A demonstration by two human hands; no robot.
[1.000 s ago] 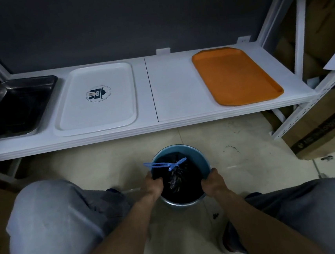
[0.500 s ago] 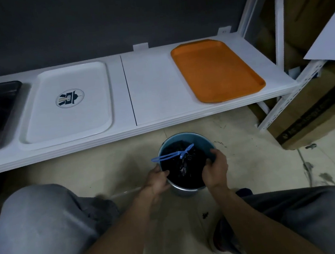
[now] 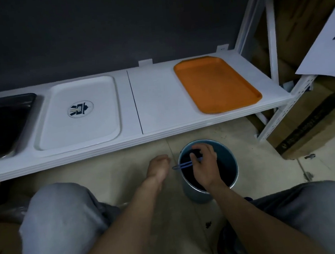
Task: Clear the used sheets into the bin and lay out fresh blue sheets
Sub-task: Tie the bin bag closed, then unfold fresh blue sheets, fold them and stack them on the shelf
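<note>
- Pale floor tiles [image 3: 125, 167] run under a low white shelf [image 3: 155, 99] that stands against a dark wall.
- Fingers [image 3: 195, 156] of the right hand [image 3: 205, 164] curl down over the mouth of the bin [image 3: 228, 162] and pinch a thin blue strap [image 3: 183, 164].
- From those fingers the strap runs out leftward, and its looped end pokes just past the bin's rim.
- Under the right-hand fingers the inside of the bin is dark, lined with a black bag [image 3: 189, 174]; what lies in it cannot be made out.
- The bin stands upright on the floor, directly below the right hand and between the person's knees.
- The left hand [image 3: 158, 166] hovers just left of the strap's end, beside the bin and clear of it, its fingers loosely curled on nothing.
- Beyond both hands, on the shelf, a white tray [image 3: 80, 123] with a round logo lies ahead and to the left of the fingers.
- An orange tray [image 3: 217, 83] lies ahead and slightly to the right.
- Far left of the fingers sits a dark metal tray [image 3: 3, 126].
- Far right of them, a cardboard box [image 3: 310, 127] rests on the floor.
</note>
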